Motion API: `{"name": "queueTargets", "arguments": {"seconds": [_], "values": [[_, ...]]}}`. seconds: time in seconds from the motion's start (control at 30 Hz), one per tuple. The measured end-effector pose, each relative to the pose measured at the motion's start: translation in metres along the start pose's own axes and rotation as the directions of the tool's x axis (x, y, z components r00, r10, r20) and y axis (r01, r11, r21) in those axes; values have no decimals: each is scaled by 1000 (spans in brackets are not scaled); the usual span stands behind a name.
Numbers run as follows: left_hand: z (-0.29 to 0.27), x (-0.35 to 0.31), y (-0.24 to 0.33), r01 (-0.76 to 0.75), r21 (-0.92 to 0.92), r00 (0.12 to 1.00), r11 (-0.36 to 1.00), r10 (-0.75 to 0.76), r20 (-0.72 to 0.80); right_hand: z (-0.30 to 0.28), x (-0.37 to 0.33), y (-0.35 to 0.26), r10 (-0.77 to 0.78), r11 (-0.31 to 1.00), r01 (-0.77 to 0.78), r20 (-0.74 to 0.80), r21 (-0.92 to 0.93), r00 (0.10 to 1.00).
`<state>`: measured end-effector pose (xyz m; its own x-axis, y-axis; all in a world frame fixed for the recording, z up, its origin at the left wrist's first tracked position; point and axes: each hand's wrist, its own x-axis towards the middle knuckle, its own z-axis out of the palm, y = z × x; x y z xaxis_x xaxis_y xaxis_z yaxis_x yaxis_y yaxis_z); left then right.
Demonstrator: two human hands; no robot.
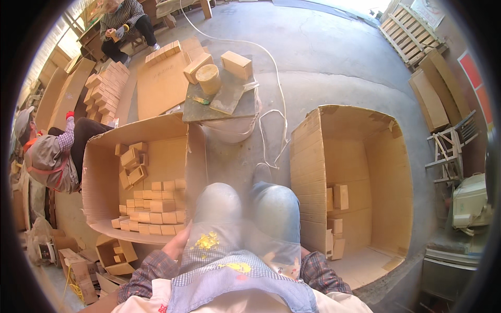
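Note:
My left hand (179,243) is low beside my left thigh, against the near right corner of a large cardboard box (99,182). Its fingers are mostly hidden, so its grip does not show. Inside that box lie small tan blocks (163,205), stacked in rows at the near side and loose at the far left. Only a sliver of my right hand (304,252) shows, beside my right thigh and near a second large cardboard box (308,172). A few similar blocks (341,196) stand along that box's left wall. Yellow flakes (206,240) lie on my apron.
Ahead, a small stand (195,110) carries a round tan tub (208,79), a flat slab (227,100) and blocks. A white cable (279,83) crosses the floor. Two people sit at the left, near stacked blocks (107,88). Wooden pallets (409,34) lean at far right.

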<state>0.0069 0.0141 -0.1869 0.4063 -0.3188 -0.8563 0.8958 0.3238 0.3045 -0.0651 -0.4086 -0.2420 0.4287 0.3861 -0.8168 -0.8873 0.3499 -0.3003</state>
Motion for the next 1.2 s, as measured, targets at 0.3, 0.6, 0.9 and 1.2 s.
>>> {"name": "queueTargets", "arguments": {"seconds": [0.3, 0.6, 0.9, 1.2], "values": [[27, 65, -11, -11, 28, 986, 1000, 15, -166, 11, 58, -45, 129, 992, -130, -129, 7, 983], [54, 82, 29, 80, -60, 978, 995, -90, -189, 33, 73, -124, 256, 965, -261, -248, 14, 934], [38, 73, 65, -21, 50, 997, 999, 25, -80, 40, 88, -151, 102, 985, -129, -211, -117, 972], [46, 0, 129, -171, 265, 973, 949, 121, 195, 5, 33, -169, -167, 965, 131, -146, -229, 975]]}}
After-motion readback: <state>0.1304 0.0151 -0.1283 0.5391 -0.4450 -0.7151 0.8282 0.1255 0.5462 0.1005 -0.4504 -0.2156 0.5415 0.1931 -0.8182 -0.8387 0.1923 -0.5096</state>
